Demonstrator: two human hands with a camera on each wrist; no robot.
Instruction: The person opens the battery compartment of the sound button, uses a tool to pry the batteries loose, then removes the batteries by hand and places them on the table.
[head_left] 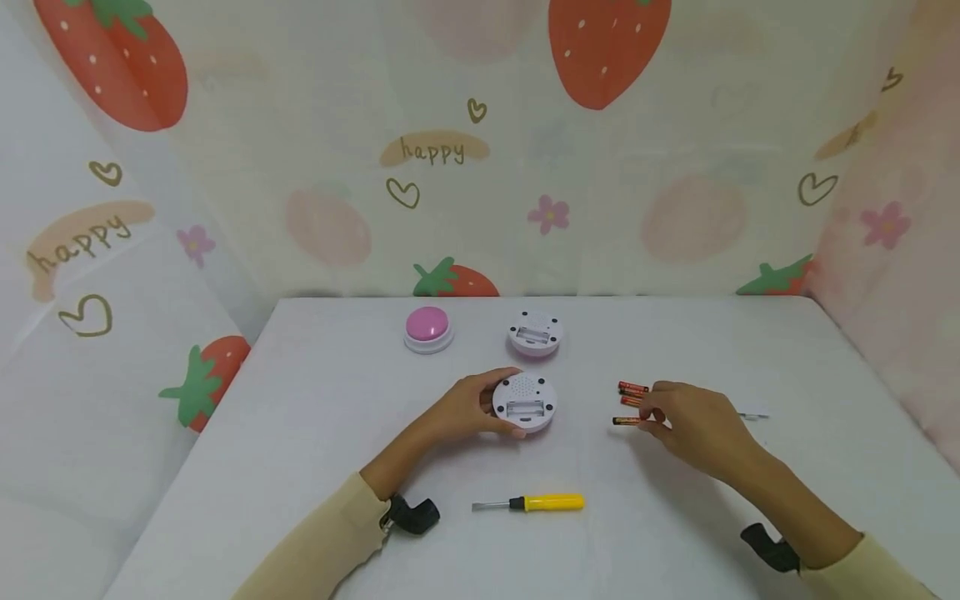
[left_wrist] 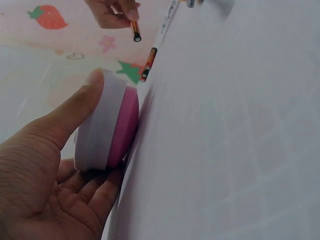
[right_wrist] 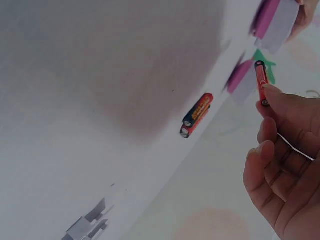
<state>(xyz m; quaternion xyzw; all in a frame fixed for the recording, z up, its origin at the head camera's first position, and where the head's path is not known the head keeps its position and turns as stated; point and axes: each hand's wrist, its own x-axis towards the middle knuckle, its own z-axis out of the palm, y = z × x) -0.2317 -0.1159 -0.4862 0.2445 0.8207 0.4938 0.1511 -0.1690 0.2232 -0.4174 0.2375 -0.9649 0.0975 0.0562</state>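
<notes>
My left hand point(head_left: 472, 408) grips a round push-button light or buzzer point(head_left: 525, 387) by its rim, thumb on one side and fingers on the other. Its white underside faces up with the battery compartment uncovered; its pink dome point(left_wrist: 127, 127) faces the table. Between thumb and fingertips, my right hand point(head_left: 701, 425) pinches a small red-and-black battery point(right_wrist: 262, 82), held above the table. More batteries point(right_wrist: 198, 115) of the same kind lie side by side just beyond that hand, partly hidden by it in the head view.
Behind the left hand stand a pink-domed button point(head_left: 427, 325), dome up, and another upside-down button point(head_left: 536, 333) with its compartment uncovered. A yellow-handled screwdriver point(head_left: 551, 502) lies nearer me. A thin metallic item point(head_left: 753, 415), kind unclear, lies right of the right hand.
</notes>
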